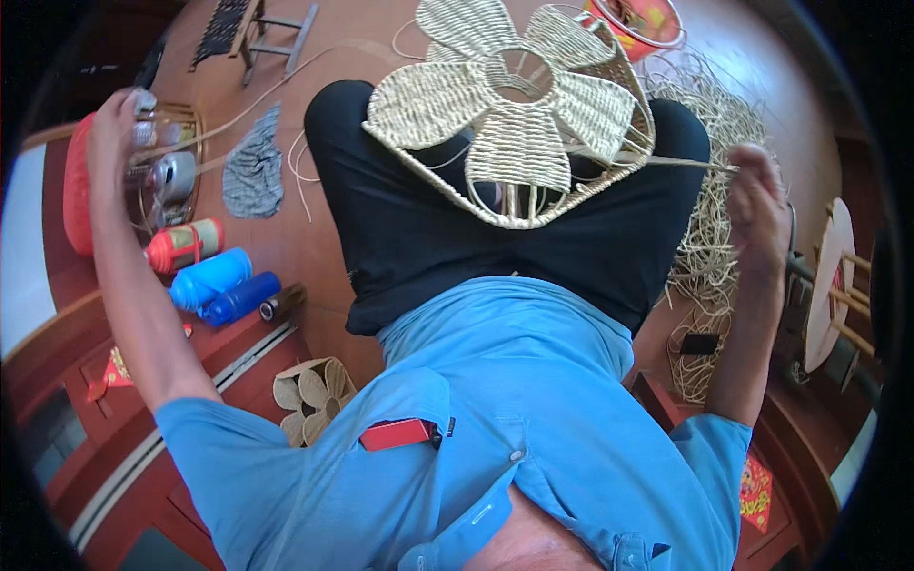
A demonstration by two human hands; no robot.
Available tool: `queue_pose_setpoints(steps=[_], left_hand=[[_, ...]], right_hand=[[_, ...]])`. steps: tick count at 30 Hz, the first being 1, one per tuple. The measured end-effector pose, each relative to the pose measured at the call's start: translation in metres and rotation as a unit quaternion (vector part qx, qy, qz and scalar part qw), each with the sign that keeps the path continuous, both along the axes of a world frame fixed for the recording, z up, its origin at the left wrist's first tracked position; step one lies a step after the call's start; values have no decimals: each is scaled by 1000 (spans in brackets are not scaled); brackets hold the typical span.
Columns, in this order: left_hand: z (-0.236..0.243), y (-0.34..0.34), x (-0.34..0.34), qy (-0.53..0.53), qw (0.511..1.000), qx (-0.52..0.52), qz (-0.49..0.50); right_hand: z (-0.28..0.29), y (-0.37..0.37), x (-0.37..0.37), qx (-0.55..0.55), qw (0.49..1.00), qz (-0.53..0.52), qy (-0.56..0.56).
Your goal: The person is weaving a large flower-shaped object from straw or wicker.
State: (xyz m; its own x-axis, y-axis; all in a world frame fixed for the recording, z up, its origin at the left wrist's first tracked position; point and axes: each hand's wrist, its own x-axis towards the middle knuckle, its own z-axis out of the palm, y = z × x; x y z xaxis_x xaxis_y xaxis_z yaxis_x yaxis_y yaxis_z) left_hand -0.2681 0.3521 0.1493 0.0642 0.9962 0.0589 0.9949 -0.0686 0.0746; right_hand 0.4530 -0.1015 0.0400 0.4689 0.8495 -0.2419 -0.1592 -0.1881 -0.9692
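A pale woven basket with a flower-shaped face rests across my lap, its petals set around an open ring. From its right side a straw cord runs taut to my right hand. That hand is raised beyond my right knee, slightly blurred, with its fingers closed at the cord. My left hand is stretched far out to the left, above a red-edged tray holding jars and a metal pot. Another cord passes close by its wrist. Motion blur smears its fingers.
A large heap of loose straw cord lies right of my legs. A red bucket stands beyond. On the left are flasks, including a light blue one, a grey cloth, a stool and a small flower-patterned basket.
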Motion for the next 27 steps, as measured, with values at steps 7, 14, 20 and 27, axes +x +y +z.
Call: queue_pose_setpoints(steps=[7,14,20,27], left_hand=[[-73,-306,327,-550,686,-362,-309],[-77,-291,261,-440,812,-320,-213],[-85,-292,194,-249,918,-285,-123],[-82,-324,224,121,970,12,-209]], right_hand=[[34,56,-161,101,941,303,114],[13,53,-143,68,943,288,151],[-9,21,-134,29,934,262,240],[-8,3,-147,-25,947,295,128]])
